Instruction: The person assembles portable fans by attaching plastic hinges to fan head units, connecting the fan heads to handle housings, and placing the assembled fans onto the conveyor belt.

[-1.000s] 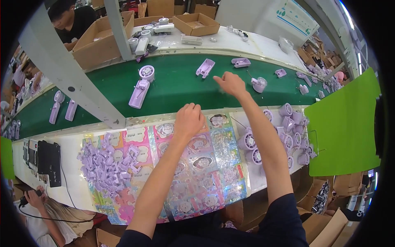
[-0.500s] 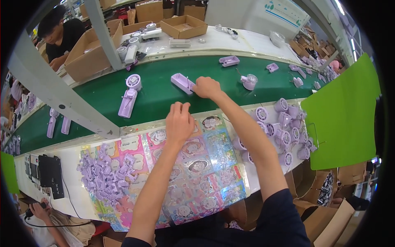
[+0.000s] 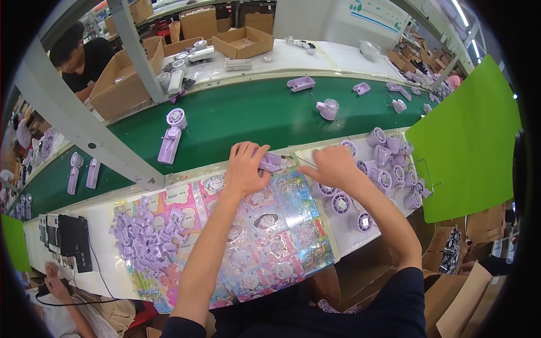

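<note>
My left hand is wrapped round a light purple, trough-shaped plastic housing above the far edge of the patterned sheet. Its open hollow shows past my fingers. My right hand is to the right, beside a cluster of round purple fan heads. Its thumb points left and the fingers look curled and blurred, so whether they grip anything is unclear. A thin dark line runs near the thumb. Small purple plastic parts lie heaped on the sheet's left side.
Beyond the sheet runs a green conveyor belt carrying a fan with handle, a fan head and another housing. A white post crosses the left. A green panel stands right. Another person sits far left.
The housing has come off the belt toward me and is now in my left hand. My right hand has left it and moved right and nearer, to the fan heads. The view has shifted slightly.
</note>
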Action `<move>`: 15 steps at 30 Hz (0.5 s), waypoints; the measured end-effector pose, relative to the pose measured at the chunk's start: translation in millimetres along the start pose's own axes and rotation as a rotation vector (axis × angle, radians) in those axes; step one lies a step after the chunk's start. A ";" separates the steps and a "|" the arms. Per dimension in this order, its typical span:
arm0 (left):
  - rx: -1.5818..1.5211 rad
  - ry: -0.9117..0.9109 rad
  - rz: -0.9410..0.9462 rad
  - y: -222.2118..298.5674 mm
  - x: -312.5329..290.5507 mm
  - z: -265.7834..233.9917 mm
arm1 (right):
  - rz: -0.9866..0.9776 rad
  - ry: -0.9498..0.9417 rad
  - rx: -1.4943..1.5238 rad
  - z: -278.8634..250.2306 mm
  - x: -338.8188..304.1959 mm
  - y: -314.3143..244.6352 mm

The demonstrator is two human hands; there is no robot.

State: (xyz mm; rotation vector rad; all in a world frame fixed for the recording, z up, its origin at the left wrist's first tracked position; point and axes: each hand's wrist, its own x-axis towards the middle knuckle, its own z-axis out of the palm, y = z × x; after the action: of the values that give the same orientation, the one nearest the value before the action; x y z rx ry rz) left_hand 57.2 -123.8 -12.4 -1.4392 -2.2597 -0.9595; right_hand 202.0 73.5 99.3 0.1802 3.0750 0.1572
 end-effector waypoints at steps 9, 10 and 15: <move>-0.010 0.114 0.022 0.3 0.2 0.5 | 0.097 -0.076 -0.032 22.8 -54.2 -0.9; -0.003 0.137 0.027 1.2 -0.4 0.1 | 0.095 -0.012 -0.030 25.5 -55.9 -1.5; -0.045 0.224 -0.138 -4.8 -14.8 0.9 | -0.083 -0.002 0.012 24.4 -60.6 -16.5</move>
State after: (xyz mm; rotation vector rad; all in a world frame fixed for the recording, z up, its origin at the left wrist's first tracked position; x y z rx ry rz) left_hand 59.8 -134.7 -23.2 -1.1407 -2.2053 -1.1579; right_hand 261.7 52.3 76.5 0.0526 3.0758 0.1341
